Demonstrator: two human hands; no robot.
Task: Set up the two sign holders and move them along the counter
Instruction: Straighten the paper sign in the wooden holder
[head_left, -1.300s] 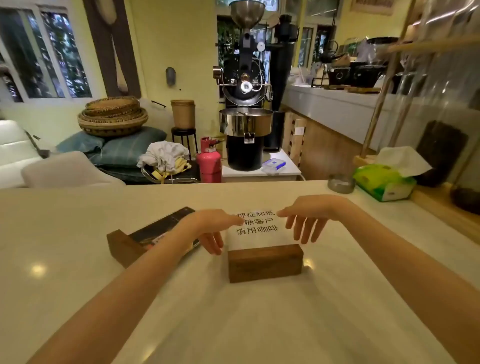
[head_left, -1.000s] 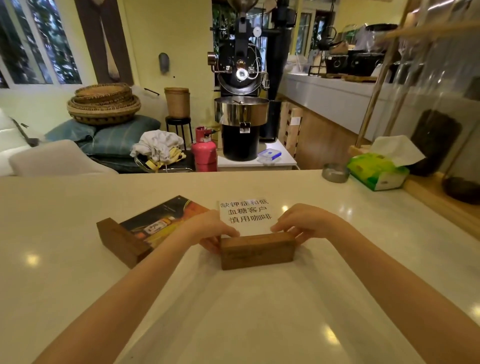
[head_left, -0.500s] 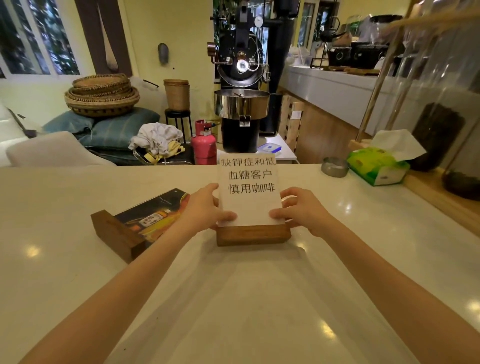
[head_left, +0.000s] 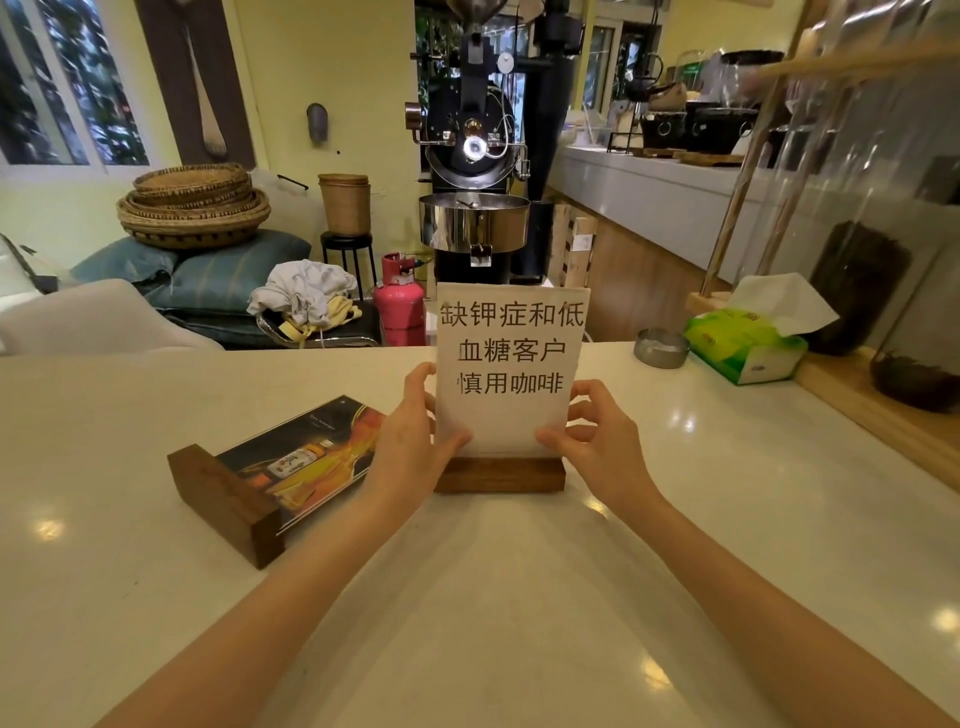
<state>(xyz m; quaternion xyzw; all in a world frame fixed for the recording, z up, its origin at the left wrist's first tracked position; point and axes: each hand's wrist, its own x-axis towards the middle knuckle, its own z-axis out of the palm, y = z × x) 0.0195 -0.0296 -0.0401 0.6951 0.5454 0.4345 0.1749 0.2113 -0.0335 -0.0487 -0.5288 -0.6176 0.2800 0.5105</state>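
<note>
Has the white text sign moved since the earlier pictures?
Yes. The white text sign was tipped from flat to upright, while the dark picture sign beside it stayed flat.

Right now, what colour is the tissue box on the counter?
Green, with white tissue sticking out; head view.

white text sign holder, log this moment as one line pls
white text sign holder: upright on counter | left hand, right hand: gripping its side edges | picture sign holder: lying flat, untouched

A café or coffee shop: a black coffee roaster stands behind the pale service counter; kettles line a back bar; a tissue box sits nearby.
</note>
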